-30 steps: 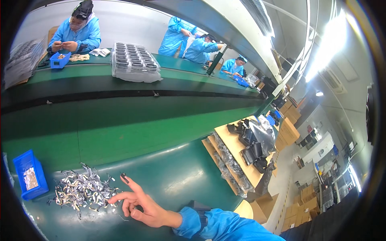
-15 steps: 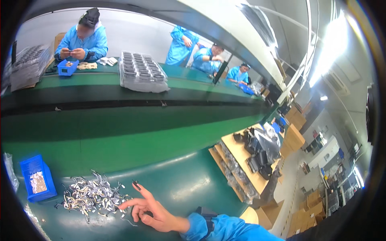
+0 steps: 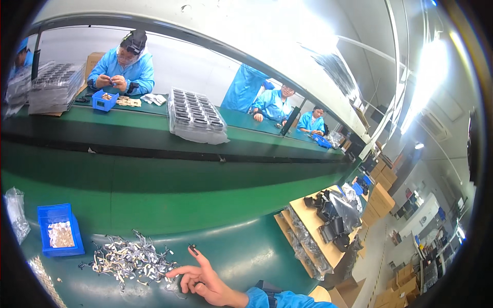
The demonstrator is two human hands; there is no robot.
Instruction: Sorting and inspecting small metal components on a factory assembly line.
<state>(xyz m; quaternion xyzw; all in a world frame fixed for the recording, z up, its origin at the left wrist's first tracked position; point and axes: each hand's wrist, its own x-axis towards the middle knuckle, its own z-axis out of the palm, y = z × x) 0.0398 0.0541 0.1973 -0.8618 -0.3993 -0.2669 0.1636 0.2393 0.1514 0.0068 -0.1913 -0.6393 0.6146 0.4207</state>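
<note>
My right hand [image 3: 205, 280], in a blue sleeve with a dark band at the wrist, reaches in from the lower right. One stretched finger points left at the near right edge of a loose pile of short dark and white wire-like pieces with pale ends [image 3: 131, 259]. Whether it touches them I cannot tell. Another finger stands raised, with a small black piece [image 3: 193, 249] at its tip; the others are bent. Left of the pile, a blue bin [image 3: 76, 232] contains small pale pieces. My left hand is out of view.
Past the green bench stand clear trays of dark parts [image 3: 197, 115] and a small blue bin [image 3: 105, 101], where co-workers in blue sit. A wooden rack with black parts [image 3: 303, 213] stands at the right. Clear plastic bags [image 3: 17, 215] lie far left.
The view has shifted, so the whole scene sits lower and further right. My right hand keeps nearly the same pose beside the pile, with the black piece still at the raised fingertip.
</note>
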